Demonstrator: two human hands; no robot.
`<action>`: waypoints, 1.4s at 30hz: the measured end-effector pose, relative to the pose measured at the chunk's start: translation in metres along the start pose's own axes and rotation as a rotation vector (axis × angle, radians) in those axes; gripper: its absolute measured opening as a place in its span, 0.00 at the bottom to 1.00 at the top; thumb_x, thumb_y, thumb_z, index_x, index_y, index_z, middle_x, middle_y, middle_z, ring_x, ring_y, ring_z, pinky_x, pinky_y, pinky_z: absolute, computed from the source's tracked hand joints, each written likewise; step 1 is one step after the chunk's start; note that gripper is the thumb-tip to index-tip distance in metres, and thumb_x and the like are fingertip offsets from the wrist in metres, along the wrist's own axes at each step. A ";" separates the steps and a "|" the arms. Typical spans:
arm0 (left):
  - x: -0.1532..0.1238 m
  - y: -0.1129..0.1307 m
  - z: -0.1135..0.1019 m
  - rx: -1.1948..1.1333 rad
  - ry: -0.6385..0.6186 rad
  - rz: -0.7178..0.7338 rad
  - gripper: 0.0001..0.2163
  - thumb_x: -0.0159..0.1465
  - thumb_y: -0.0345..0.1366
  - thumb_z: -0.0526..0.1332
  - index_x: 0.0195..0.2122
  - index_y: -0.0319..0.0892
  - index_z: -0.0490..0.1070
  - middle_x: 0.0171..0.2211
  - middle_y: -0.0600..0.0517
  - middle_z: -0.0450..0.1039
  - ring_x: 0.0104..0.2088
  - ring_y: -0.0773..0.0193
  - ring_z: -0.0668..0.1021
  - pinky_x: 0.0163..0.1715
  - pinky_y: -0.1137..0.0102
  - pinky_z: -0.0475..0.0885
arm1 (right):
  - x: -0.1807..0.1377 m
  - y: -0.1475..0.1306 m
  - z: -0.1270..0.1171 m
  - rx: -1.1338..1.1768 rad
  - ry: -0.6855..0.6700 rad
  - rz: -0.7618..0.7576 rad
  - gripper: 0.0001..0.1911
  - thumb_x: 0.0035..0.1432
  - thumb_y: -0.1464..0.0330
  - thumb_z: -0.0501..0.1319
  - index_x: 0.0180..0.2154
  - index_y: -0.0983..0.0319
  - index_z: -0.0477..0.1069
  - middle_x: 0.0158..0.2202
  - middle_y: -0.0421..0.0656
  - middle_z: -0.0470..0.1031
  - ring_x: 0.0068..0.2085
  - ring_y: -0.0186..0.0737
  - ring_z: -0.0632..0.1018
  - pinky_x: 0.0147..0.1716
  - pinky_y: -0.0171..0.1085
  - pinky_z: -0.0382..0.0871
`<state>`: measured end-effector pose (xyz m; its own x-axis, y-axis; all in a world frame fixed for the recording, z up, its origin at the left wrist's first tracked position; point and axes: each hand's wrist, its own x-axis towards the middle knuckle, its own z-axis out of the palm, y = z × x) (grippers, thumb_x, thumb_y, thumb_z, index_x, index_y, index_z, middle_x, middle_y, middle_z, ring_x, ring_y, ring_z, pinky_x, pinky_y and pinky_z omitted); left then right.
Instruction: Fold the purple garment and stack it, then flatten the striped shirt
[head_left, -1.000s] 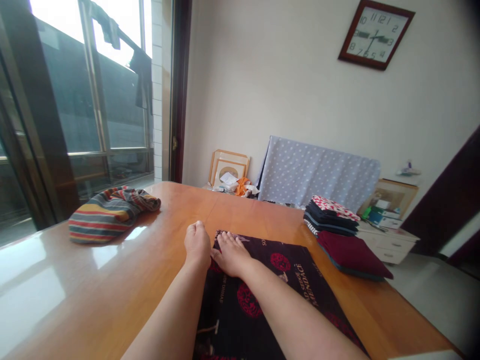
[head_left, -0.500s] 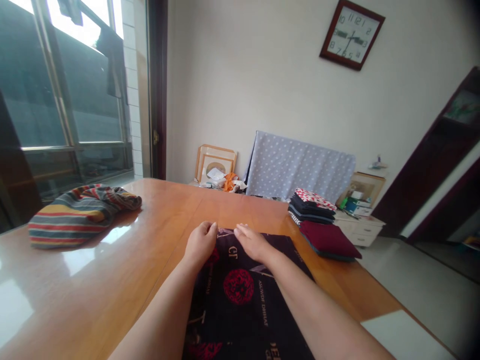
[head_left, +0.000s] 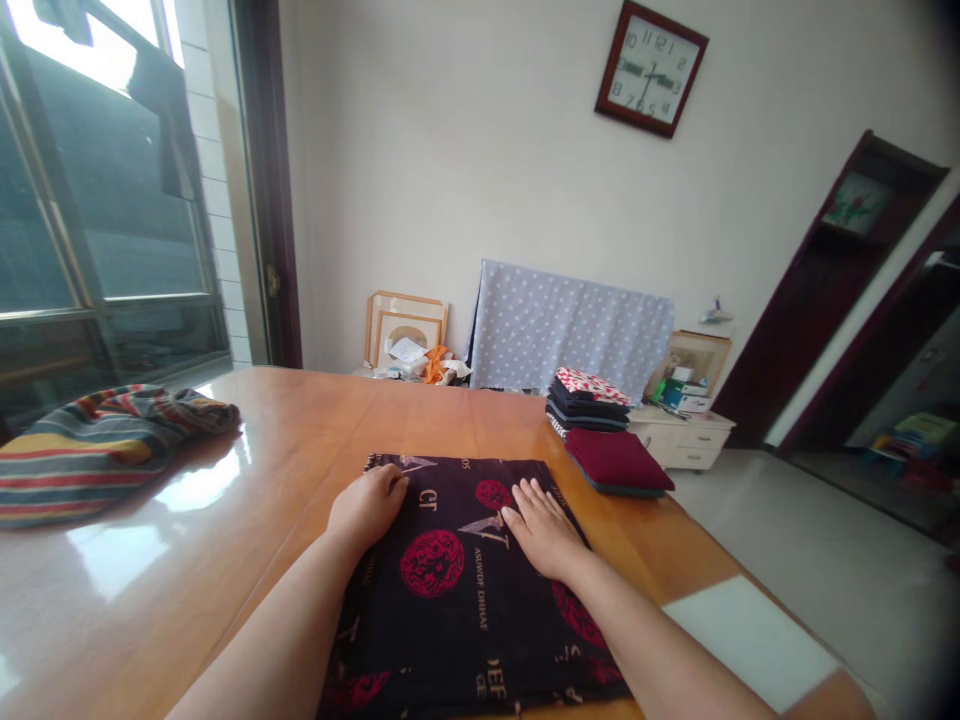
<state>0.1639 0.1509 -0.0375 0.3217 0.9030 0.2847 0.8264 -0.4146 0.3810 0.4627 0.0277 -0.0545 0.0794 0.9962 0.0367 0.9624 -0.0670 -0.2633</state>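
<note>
A black cloth [head_left: 457,585] with red medallions and pale lettering lies folded flat on the wooden table [head_left: 300,440] in front of me. My left hand [head_left: 367,505] rests on its left edge with the fingers curled under, nothing visibly held. My right hand [head_left: 541,525] lies flat on the cloth's right half, fingers stretched out and spread. Both forearms reach in from the bottom of the view.
A crumpled striped cloth [head_left: 97,445] lies at the table's far left. A stack of folded clothes [head_left: 589,400] and a dark red folded piece [head_left: 619,462] sit at the right edge. A white sheet [head_left: 750,640] lies at the near right corner. Beyond are a dotted grey cover, picture frames, a window and a wall clock.
My hands have drawn back from the cloth's far edge and moved apart, and now rest on its left and right halves. The view has turned to the right.
</note>
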 end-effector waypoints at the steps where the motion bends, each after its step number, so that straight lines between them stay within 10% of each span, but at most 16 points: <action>1: 0.000 0.000 0.000 0.006 0.004 0.002 0.16 0.68 0.50 0.49 0.38 0.49 0.73 0.41 0.50 0.79 0.39 0.57 0.79 0.32 0.69 0.64 | 0.000 -0.001 -0.002 0.002 -0.002 -0.002 0.41 0.69 0.47 0.36 0.71 0.67 0.48 0.73 0.49 0.43 0.73 0.47 0.42 0.70 0.47 0.36; 16: -0.016 0.002 -0.038 -0.168 -0.080 0.016 0.15 0.65 0.42 0.53 0.41 0.43 0.77 0.39 0.48 0.80 0.40 0.58 0.80 0.42 0.68 0.71 | -0.019 0.022 -0.019 0.283 0.114 -0.056 0.34 0.66 0.52 0.51 0.66 0.63 0.61 0.72 0.50 0.51 0.72 0.46 0.51 0.68 0.45 0.47; 22: -0.068 -0.018 -0.071 -0.264 -0.041 -0.058 0.21 0.65 0.48 0.53 0.48 0.38 0.74 0.42 0.45 0.80 0.41 0.56 0.80 0.41 0.66 0.73 | -0.065 0.050 -0.028 0.354 0.286 -0.063 0.25 0.62 0.56 0.56 0.55 0.62 0.73 0.57 0.52 0.74 0.58 0.48 0.73 0.60 0.46 0.64; 30: -0.151 0.020 -0.107 -0.350 -0.210 0.129 0.14 0.63 0.46 0.59 0.47 0.49 0.76 0.46 0.51 0.78 0.44 0.59 0.79 0.45 0.67 0.73 | -0.154 0.043 -0.054 0.360 0.082 -0.123 0.13 0.59 0.60 0.59 0.43 0.57 0.76 0.45 0.47 0.78 0.46 0.46 0.78 0.49 0.42 0.70; 42: -0.183 0.052 -0.084 -0.024 -0.230 0.363 0.16 0.60 0.42 0.62 0.50 0.50 0.74 0.48 0.46 0.72 0.50 0.51 0.74 0.50 0.60 0.69 | -0.193 0.018 -0.058 0.009 0.098 -0.199 0.11 0.59 0.69 0.57 0.42 0.55 0.75 0.46 0.44 0.76 0.47 0.43 0.75 0.49 0.39 0.67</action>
<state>0.1094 -0.0453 0.0041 0.6866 0.6985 0.2015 0.6303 -0.7101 0.3138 0.4800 -0.1688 -0.0106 -0.0866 0.9795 0.1817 0.9594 0.1311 -0.2498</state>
